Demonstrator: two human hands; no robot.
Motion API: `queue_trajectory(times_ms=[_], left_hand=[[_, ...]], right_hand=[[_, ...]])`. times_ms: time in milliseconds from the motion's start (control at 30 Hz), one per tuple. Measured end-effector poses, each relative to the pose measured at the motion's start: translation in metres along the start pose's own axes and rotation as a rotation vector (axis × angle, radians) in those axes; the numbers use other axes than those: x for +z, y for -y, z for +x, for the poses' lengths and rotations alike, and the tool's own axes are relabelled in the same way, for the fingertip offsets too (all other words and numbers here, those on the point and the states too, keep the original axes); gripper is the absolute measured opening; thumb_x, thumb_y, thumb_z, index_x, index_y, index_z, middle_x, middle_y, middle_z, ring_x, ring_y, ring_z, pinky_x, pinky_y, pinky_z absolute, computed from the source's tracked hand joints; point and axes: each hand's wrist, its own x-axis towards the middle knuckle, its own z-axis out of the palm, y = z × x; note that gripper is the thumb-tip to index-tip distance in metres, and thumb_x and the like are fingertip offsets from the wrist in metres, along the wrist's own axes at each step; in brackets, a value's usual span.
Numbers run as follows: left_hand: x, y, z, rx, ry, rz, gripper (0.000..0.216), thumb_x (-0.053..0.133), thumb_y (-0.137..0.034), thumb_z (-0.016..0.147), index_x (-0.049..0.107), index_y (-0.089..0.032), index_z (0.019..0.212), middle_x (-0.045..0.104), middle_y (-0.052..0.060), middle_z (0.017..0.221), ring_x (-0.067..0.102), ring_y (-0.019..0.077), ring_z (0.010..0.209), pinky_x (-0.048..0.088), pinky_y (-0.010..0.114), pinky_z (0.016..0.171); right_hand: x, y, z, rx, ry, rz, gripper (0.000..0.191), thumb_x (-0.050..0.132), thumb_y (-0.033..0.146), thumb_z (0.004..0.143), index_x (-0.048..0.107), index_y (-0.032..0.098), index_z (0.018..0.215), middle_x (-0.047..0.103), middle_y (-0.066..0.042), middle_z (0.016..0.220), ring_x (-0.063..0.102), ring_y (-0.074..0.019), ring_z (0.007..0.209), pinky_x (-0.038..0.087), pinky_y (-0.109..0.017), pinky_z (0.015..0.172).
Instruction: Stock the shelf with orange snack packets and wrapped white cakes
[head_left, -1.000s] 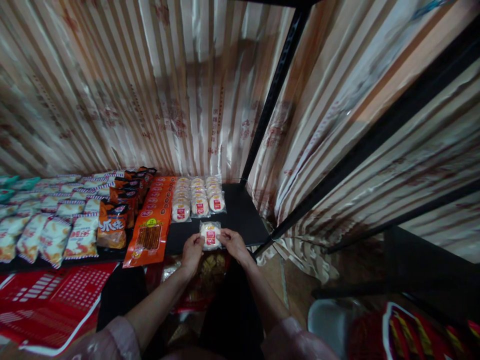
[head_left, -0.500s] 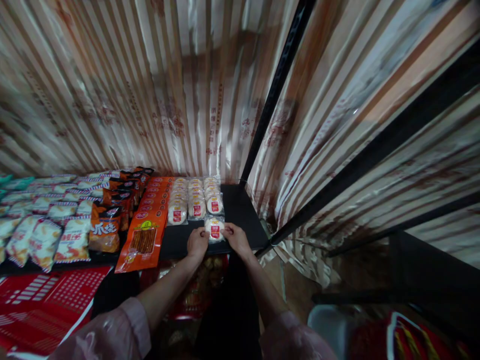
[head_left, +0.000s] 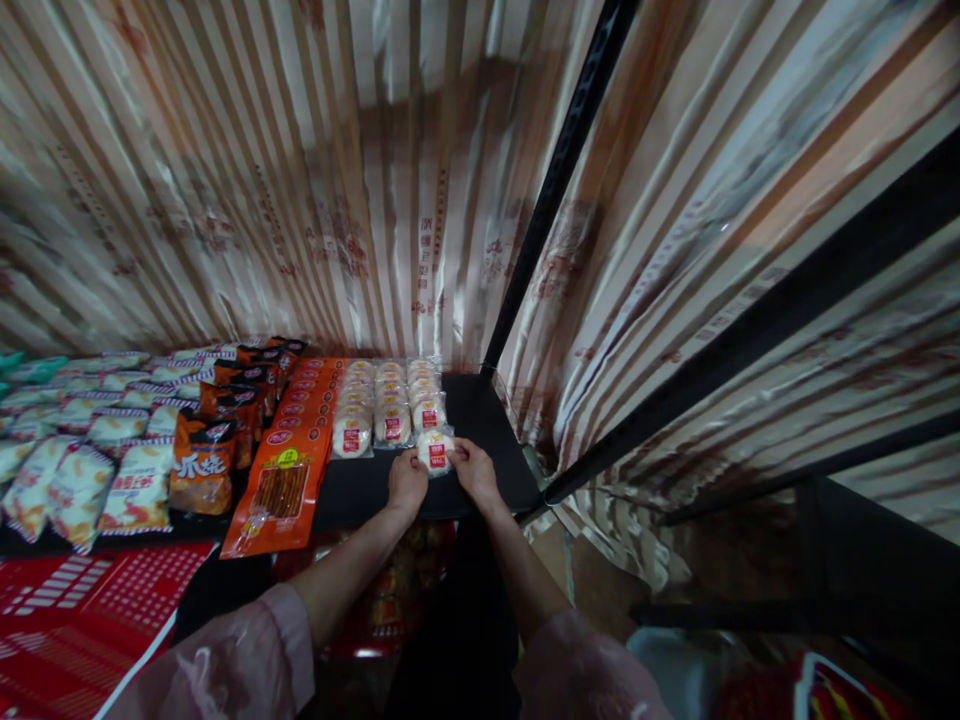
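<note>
A clear packet with a round white cake (head_left: 435,453) and a red label is held between my two hands. My left hand (head_left: 407,483) pinches its left edge, and my right hand (head_left: 475,472) pinches its right edge. The packet is tilted at the front of the right-hand row of similar packaged cakes (head_left: 428,408), its top touching or close to the front one. Two more rows of packaged cakes (head_left: 352,428) stand to the left. All sit on a black shelf (head_left: 480,420).
Left of the cakes lie overlapping orange snack packs (head_left: 281,490), then orange-and-black bags (head_left: 201,470) and several white snack bags (head_left: 139,485). A red basket (head_left: 90,600) is at lower left. A black post (head_left: 551,180) rises behind the shelf before striped curtains (head_left: 360,200).
My hands and the packaged cake have moved slightly up and to the right, closer to the row behind. The packet is now tilted. The camera view has shifted a little.
</note>
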Motion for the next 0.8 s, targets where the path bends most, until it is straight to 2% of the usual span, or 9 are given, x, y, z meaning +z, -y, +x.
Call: queue_trajectory(times_ms=[233,367,533,667,800], left_hand=[[0.010,0.004,0.010,0.009,0.028,0.004,0.035,0.049,-0.010,0.072,0.057,-0.013,0.105,0.065,0.009,0.090,0.060,0.0166,0.081,0.044,0.026,0.076],[0.010,0.002,0.013,0.048,0.042,0.023,0.032,0.048,-0.006,0.069,0.060,-0.015,0.097,0.066,0.007,0.087,0.060,0.0162,0.082,0.043,0.026,0.078],[0.006,-0.009,0.012,0.125,0.028,0.095,0.030,0.045,-0.001,0.067,0.063,-0.013,0.089,0.065,0.009,0.086,0.058,0.0177,0.084,0.041,0.027,0.080],[0.005,-0.016,0.012,0.124,0.001,0.135,0.032,0.046,-0.002,0.067,0.063,-0.011,0.092,0.064,0.011,0.088,0.057,0.0194,0.088,0.040,0.028,0.081],[0.005,-0.018,0.015,0.123,0.016,0.190,0.035,0.048,-0.004,0.068,0.062,-0.009,0.099,0.062,0.013,0.092,0.056,0.0214,0.091,0.040,0.029,0.083]], right_hand=[[0.002,0.003,0.010,0.007,-0.037,-0.016,0.023,0.052,0.024,0.074,0.062,0.022,0.095,0.067,-0.003,0.088,0.063,-0.0153,0.079,0.047,-0.025,0.071],[0.006,0.001,0.016,0.004,-0.043,-0.042,0.026,0.051,0.024,0.075,0.061,0.021,0.099,0.067,-0.004,0.090,0.062,-0.0154,0.081,0.046,-0.025,0.072],[0.009,0.002,0.022,-0.002,-0.073,-0.063,0.025,0.051,0.024,0.074,0.062,0.022,0.097,0.065,-0.003,0.088,0.061,-0.0141,0.078,0.046,-0.024,0.074],[0.009,0.004,0.027,-0.028,-0.125,-0.083,0.023,0.052,0.026,0.073,0.064,0.022,0.092,0.063,-0.004,0.088,0.059,-0.0148,0.077,0.045,-0.025,0.075],[0.010,0.003,0.031,-0.035,-0.130,-0.081,0.027,0.051,0.027,0.073,0.064,0.018,0.095,0.062,-0.006,0.090,0.058,-0.0157,0.080,0.044,-0.025,0.077]])
